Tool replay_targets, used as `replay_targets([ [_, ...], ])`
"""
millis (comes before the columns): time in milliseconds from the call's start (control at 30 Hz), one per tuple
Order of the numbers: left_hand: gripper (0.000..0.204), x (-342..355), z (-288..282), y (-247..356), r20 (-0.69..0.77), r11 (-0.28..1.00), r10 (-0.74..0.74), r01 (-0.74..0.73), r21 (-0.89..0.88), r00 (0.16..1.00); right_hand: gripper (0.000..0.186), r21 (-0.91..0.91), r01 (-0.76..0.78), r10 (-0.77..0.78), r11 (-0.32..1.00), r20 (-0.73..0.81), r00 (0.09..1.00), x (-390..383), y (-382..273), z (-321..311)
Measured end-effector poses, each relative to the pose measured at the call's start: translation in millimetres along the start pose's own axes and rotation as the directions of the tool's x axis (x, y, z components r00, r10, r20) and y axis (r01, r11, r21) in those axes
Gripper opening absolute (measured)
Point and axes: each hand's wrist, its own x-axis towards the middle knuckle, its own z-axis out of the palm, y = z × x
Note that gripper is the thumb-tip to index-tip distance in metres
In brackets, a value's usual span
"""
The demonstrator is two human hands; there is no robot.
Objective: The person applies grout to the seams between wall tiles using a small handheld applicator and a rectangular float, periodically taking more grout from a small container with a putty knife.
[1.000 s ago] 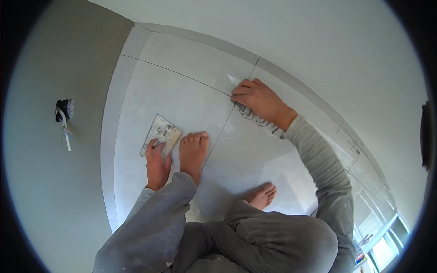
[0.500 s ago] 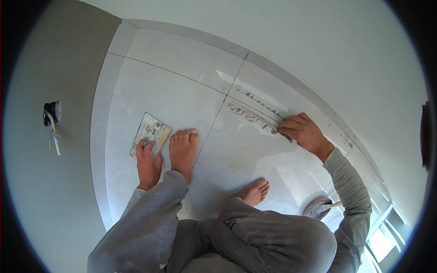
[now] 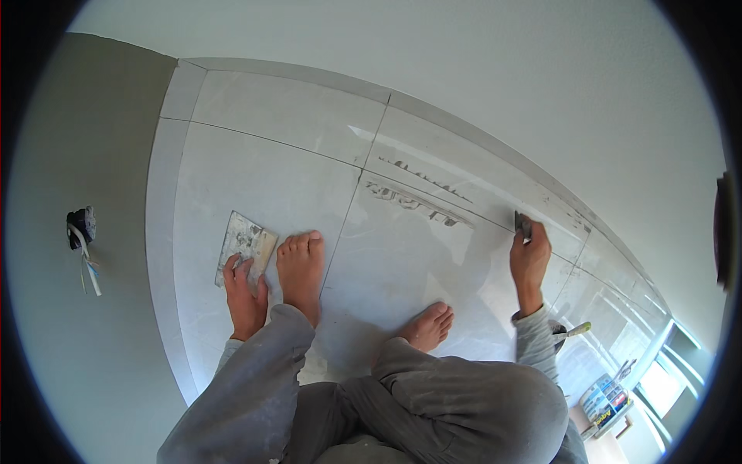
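On the far left, loose cables (image 3: pixel 83 247) hang from a hole in the wall, well apart from your work. Your left hand (image 3: pixel 244 298) rests flat on the floor tile (image 3: pixel 255 170), fingers (image 3: pixel 232 267) spread and pressing the near edge of the smeared trowel plate (image 3: pixel 246 241), which lies flat just beside your left foot (image 3: pixel 301 267). Keep that hand planted as your brace. Your right foot (image 3: pixel 427 325) sits between the 2 hands, toes on the middle tile.

Further right, grey grout smears (image 3: pixel 417 203) line the joint that runs toward your right hand (image 3: pixel 530 259). That hand is closed around a small dark scraper (image 3: pixel 523 224), its tip touching the joint near the skirting. To do this well, I judge you should hold the blade at a low angle, press evenly, and follow the joint line rather than the tile face, so the filler packs in without gaps. A tool with a pale handle (image 3: pixel 573 331) lies behind your right elbow.
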Motion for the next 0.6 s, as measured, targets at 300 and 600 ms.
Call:
replay_targets([
  [300, 0.045, -1.9, 4.1, -14.8, 0.022, 1.0, 0.009, -0.008, -0.026, 1.0, 0.038, 0.095, -0.061, 0.062, 0.994, -0.011, 0.998, -19.5, -85.0, 61.0],
  [600, 0.045, 2.2, 3.1, -23.9, 0.015, 0.997, 0.075, -0.076, 0.013, 0.997, 0.029, 0.493, -0.096, 0.108, 0.865, 0.005, 0.994, -12.4, -104.9, 56.4],
])
